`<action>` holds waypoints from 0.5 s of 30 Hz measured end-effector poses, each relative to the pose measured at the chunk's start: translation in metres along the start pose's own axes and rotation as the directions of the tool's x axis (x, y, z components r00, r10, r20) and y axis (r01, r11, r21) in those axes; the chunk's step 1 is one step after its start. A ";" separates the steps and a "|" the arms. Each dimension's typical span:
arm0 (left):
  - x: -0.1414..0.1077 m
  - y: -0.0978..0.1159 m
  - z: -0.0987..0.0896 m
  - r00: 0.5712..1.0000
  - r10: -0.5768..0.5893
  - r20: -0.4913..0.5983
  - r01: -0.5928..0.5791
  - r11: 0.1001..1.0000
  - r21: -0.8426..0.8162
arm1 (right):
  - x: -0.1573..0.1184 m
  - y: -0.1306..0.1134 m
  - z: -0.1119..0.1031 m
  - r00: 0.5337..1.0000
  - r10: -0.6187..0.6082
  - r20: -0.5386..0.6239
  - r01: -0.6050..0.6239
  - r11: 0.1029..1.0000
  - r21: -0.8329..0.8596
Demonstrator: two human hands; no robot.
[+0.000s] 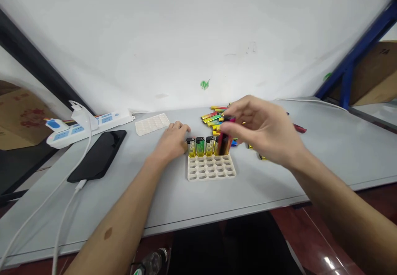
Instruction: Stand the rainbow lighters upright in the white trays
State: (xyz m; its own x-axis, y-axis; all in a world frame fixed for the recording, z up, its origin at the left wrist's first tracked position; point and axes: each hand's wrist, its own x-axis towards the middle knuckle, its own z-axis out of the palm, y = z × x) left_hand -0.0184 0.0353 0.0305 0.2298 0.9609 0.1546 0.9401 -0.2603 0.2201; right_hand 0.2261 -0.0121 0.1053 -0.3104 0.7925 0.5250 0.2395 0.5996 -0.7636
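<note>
Fingers of my right hand clamp a slim, shiny dark-red lighter high, likely freeing its base; left hand, I can't tell.

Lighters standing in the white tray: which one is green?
The second lighter from the left in the tray's far row: its body is green, while the first lighter and third lighter look yellowish; the fourth lighter is partly hidden.

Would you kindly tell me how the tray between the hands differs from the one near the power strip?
The near tray has lighters standing in its back row; the far tray bears none. The near tray sits roughly level across the picture, the far tray slants. The near tray's holes show plainly; the far tray's look faint. Both look whitish.
</note>
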 end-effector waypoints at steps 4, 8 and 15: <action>-0.001 0.006 -0.005 1.000 0.002 0.021 -0.002 1.000 -0.007 | -0.003 -0.015 0.034 0.971 -0.059 0.232 0.117 0.963 -0.245; -0.001 0.009 -0.008 0.999 -0.022 0.045 0.022 1.000 -0.005 | -0.002 -0.004 0.059 0.937 -0.096 0.335 0.250 0.855 -0.455; 0.000 0.008 -0.006 0.998 -0.010 0.058 0.008 0.999 0.031 | -0.003 0.000 0.066 0.928 -0.042 0.371 0.287 0.717 -0.636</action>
State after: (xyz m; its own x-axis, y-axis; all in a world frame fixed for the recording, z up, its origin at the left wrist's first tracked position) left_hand -0.0127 0.0325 0.0377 0.2348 0.9672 0.0965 0.9493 -0.2495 0.1912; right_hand 0.1668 -0.0215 0.0789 -0.6392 0.6689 0.3794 0.6677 0.7275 -0.1577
